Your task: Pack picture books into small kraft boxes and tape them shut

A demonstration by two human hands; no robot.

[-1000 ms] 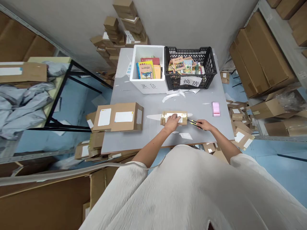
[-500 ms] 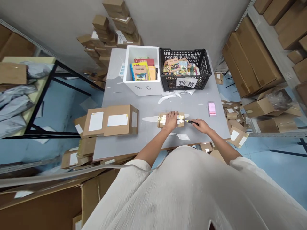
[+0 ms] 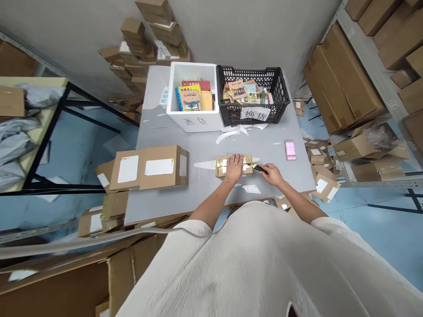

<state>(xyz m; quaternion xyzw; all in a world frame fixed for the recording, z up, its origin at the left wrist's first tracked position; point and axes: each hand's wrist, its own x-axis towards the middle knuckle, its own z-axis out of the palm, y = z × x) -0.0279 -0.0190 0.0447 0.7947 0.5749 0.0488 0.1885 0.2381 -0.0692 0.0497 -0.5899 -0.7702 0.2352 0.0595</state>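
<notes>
My left hand (image 3: 234, 167) lies across the top of a small cardboard box (image 3: 220, 172), pressing it against the table, fingers a little apart. Tape and white label patches cover the top of this box. In my right hand (image 3: 272, 174) is a utility knife (image 3: 259, 168) with a black and yellow handle. Its front end points left and meets the right part of the box top. The blade itself is too small to make out.
Two larger labelled cartons (image 3: 160, 180) stand left on the grey table (image 3: 201, 198). Behind are a white foam box (image 3: 194, 121) and a black crate (image 3: 280, 105), both holding books. A phone (image 3: 291, 150) lies at the right. Paper scraps (image 3: 251, 189) are scattered about.
My right hand and the knife have moved slightly left, bringing the knife's front end onto the box. My left hand stays on the box. The whole view has shifted a little.
</notes>
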